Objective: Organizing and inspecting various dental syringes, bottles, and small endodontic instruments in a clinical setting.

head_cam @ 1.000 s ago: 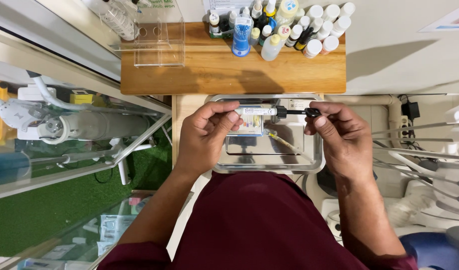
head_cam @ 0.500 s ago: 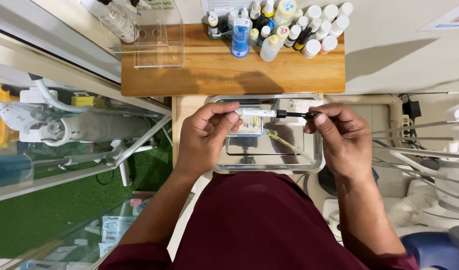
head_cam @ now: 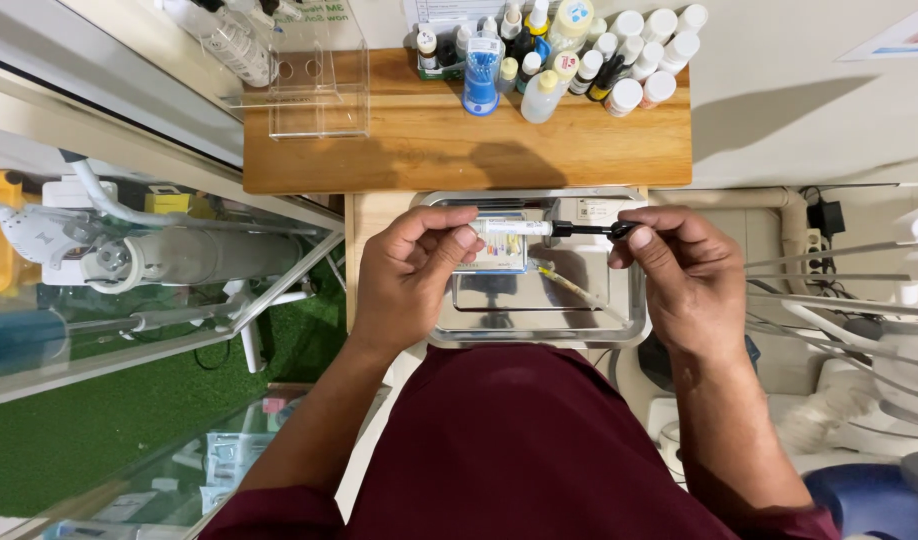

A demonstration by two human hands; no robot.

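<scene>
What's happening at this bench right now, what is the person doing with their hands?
A person in a maroon top holds a slim white syringe-like tube with a black tip level between both hands above a shiny rectangular metal tray. The left hand pinches the white end, and the right hand grips the black end. A thin pale stick-like tool and a small card with coloured stripes lie in the tray. Behind it, a wooden shelf carries a cluster of small white-capped bottles and a clear plastic organiser.

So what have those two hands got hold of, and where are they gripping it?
A slim syringe. The left hand pinches its white barrel between thumb and fingers; the right hand pinches its black tip end. It is held level above a metal tray.
</scene>
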